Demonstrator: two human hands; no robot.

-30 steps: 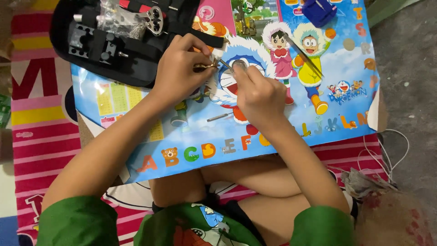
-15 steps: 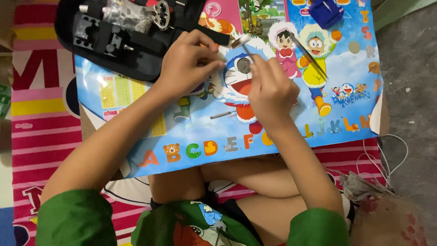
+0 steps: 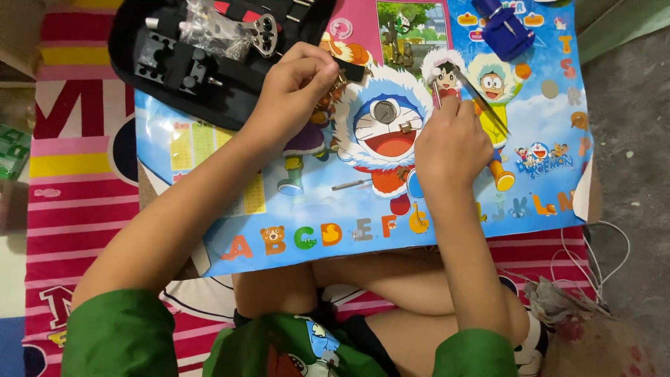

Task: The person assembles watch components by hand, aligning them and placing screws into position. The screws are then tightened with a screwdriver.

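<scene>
My left hand (image 3: pixel 293 91) is closed around a small brownish piece with a black strap end (image 3: pixel 351 70) sticking out to the right, just below the black tool case (image 3: pixel 139 84). My right hand (image 3: pixel 450 143) pinches thin metal tweezers (image 3: pixel 437 87) that point away from me. Between the hands, a small round metal disc (image 3: pixel 384 112) and a tiny brass part (image 3: pixel 405 127) lie on the colourful cartoon alphabet board (image 3: pixel 307 202) across my lap.
The open case holds a clear bag of metal parts (image 3: pixel 209 31) and black holders. A blue tool (image 3: pixel 502 28) sits at the board's far right. A long thin tool (image 3: pixel 485 105) and a short metal pin (image 3: pixel 349 185) lie on the board. White cable (image 3: pixel 593 258) lies at right.
My hands have drawn apart: the left went up and left with the strapped piece, the right moved right with the tweezers. The round disc now lies uncovered on the board.
</scene>
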